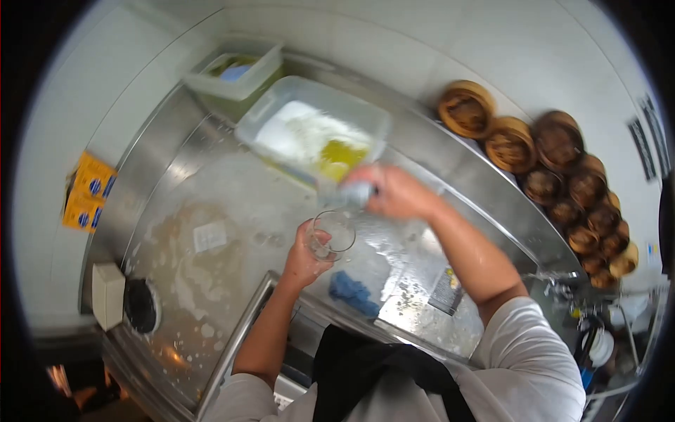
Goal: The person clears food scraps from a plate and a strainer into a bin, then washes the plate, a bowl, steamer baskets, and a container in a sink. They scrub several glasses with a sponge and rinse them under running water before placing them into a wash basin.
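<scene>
My left hand is closed around a clear drinking glass, its round rim tilted up toward the camera. Just above and to the right, my right hand grips a pale grey-white item, blurred by motion, perhaps a sponge or cloth. That item is near the front edge of a translucent plastic tub holding white foam and yellow-green liquid. Below the glass, a crumpled blue cloth lies on the wet metal counter.
Another translucent container with greenish liquid stands at the back left. Stacked bamboo steamers line the right ledge. Yellow packets are at the left wall, near a white box and a round black object. A tap is at right.
</scene>
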